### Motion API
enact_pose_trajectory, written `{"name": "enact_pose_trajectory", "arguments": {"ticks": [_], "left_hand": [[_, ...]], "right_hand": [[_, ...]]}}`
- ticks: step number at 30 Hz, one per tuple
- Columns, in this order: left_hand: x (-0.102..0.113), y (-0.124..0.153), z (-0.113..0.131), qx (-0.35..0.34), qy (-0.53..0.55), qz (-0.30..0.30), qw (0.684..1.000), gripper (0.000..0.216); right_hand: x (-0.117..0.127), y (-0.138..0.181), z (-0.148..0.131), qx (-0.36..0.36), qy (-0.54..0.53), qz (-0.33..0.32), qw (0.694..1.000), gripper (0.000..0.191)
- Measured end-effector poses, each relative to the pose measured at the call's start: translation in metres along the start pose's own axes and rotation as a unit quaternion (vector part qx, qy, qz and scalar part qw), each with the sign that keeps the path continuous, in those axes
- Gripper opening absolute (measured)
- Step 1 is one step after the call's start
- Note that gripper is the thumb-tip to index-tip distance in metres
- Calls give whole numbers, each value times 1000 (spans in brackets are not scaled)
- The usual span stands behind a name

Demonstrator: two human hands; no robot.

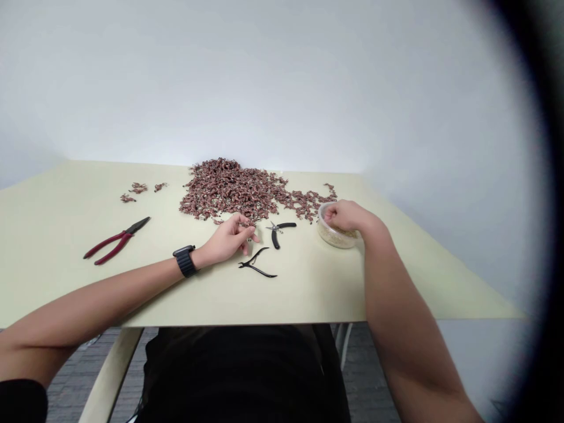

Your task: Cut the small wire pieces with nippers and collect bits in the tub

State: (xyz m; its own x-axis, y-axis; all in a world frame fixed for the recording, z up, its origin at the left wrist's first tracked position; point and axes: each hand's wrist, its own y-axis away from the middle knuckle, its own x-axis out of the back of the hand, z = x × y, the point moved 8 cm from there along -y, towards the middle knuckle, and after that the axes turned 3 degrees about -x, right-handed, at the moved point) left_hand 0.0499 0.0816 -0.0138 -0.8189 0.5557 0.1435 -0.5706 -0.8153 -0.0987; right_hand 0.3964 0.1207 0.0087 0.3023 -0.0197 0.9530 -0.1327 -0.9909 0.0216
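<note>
Left hand (227, 238): grip closed, apparently, on one small brown piece (250, 223), at the near side of the pile.
Right hand (346, 214): fingers inside the tub; tips hidden, so whether the grip is closed on anything cannot be told.
Pile (229, 191): many reddish-brown pieces, toward the far edge of the tabletop (304, 302), trailing right to the tub.
Tub (333, 239): round, clear, yellowish contents, toward the right edge.
Black-handled pliers (274, 228): between left hand and tub.
Black nippers (253, 266): nearer the near edge.
Red-handled pliers (127, 234): toward the left edge.
Risk, tub: could tip and spill if the right wrist bears on its rim.
Risk, piece: could drop back among its likenesses if the pinch slackens.
</note>
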Motion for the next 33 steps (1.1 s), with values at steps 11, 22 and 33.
{"name": "enact_pose_trajectory", "arguments": {"ticks": [11, 22, 33], "left_hand": [[-3, 1, -3, 5, 7, -18, 1000, 38], [-5, 1, -1, 10, 22, -22, 999, 36], [-10, 2, 6, 33, 80, -26, 996, 42]], "right_hand": [[-4, -7, 0, 11, 6, -47, 999, 15], [26, 6, 6, -29, -203, 22, 978, 30], [9, 40, -113, 121, -493, 2, 861, 36]]}}
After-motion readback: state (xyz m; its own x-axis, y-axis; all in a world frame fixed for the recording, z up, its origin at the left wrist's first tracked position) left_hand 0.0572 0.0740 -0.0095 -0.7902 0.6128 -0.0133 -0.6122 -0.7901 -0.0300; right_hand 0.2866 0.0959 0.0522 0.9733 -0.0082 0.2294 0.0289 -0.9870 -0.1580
